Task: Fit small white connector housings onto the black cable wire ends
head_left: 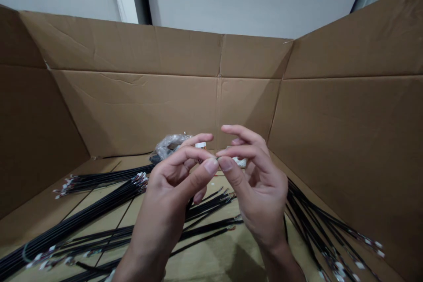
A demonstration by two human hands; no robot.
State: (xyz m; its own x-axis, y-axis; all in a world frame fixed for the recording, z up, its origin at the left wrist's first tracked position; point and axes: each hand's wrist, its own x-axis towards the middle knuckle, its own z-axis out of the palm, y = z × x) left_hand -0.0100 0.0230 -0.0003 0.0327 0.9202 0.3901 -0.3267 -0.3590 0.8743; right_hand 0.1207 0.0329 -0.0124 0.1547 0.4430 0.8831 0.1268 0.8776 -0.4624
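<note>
My left hand (pixel 175 189) and my right hand (pixel 256 180) are raised in the middle, fingertips almost meeting. Thumb and index finger of each are pinched together. A tiny dark greenish bit (pixel 217 157) shows between the two pinches, too small to name. The other fingers are loosely bent. Below and behind my hands lie black cables (pixel 208 207) with stripped ends, partly covered by my left hand and wrist.
A thick bundle of black cables (pixel 82 211) with white connectors lies at left, another bundle (pixel 112 177) behind it. More connectored cables (pixel 317 224) spread at right. A clear plastic bag (pixel 168 145) sits at the back. Cardboard walls (pixel 139 110) enclose the surface.
</note>
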